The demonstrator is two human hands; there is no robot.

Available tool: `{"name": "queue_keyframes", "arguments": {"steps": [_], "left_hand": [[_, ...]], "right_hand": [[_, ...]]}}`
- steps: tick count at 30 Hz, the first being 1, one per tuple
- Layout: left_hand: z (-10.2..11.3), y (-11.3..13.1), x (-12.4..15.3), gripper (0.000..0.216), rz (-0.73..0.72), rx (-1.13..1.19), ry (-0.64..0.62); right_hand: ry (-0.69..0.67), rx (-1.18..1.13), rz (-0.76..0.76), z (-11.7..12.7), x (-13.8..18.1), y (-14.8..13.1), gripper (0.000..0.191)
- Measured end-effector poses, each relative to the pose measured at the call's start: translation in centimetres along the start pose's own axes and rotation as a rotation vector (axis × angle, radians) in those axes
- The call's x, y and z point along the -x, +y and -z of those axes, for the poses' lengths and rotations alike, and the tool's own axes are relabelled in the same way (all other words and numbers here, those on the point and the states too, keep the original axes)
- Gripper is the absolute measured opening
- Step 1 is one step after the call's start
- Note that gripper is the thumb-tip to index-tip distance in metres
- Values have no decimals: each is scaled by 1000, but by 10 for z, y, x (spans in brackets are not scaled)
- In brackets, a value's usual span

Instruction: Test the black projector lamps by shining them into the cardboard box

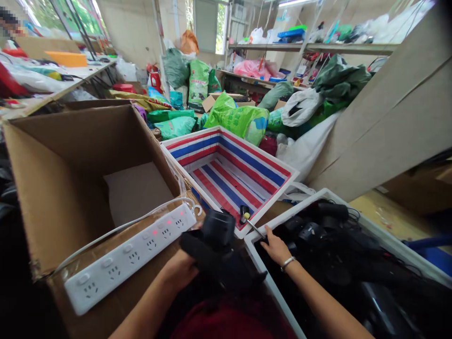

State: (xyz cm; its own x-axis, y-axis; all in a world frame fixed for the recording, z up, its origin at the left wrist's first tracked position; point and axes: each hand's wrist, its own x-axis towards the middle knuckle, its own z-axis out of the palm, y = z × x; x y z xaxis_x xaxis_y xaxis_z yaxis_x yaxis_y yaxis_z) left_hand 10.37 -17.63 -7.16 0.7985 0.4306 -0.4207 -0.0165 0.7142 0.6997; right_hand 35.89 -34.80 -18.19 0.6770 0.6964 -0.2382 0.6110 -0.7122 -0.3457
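A person's left hand (181, 268) is gripping a bulky black device (215, 249) with a round lens-like head, the fingers wrapped round its body and holding it up just in front of the torso. The right hand (277, 247), a bracelet at its wrist, is reaching forward over the near corner of a white bin (353, 200) packed with more black gear and cables; its fingers are curled down among that gear, and whether they are closing on anything cannot be told. Just beyond the fingertips a screwdriver (249, 221) with a black-and-yellow handle is lying across the gap between the bin and a red, white and blue striped box (229, 174), which is standing open further out. To the left of the held device, a white power strip (132, 256) with red lights glowing is resting on the edge of a large cardboard carton (60, 188), its cable looping up behind.

The risks look plain enough: the one-handed hold on the heavy device could slip, a nudge from the right hand could tip the screwdriver off its perch, and the live strip could slide off the flap if the carton is bumped.
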Motion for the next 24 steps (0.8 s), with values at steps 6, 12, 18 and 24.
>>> {"name": "queue_keyframes", "arguments": {"steps": [6,12,18,24], "left_hand": [[-44,-41,-43,48,144,-297,-37],[-45,-73,-75,52,239,-473,-2],[-41,-81,-85,52,303,-658,55],[-31,-90,-95,42,191,-640,-86]], "right_hand": [[-20,-160,65,15,19,1,38],[112,-507,39,59,73,1,42],[96,-481,20,70,109,6,53],[137,-362,185,49,108,19,47]]}}
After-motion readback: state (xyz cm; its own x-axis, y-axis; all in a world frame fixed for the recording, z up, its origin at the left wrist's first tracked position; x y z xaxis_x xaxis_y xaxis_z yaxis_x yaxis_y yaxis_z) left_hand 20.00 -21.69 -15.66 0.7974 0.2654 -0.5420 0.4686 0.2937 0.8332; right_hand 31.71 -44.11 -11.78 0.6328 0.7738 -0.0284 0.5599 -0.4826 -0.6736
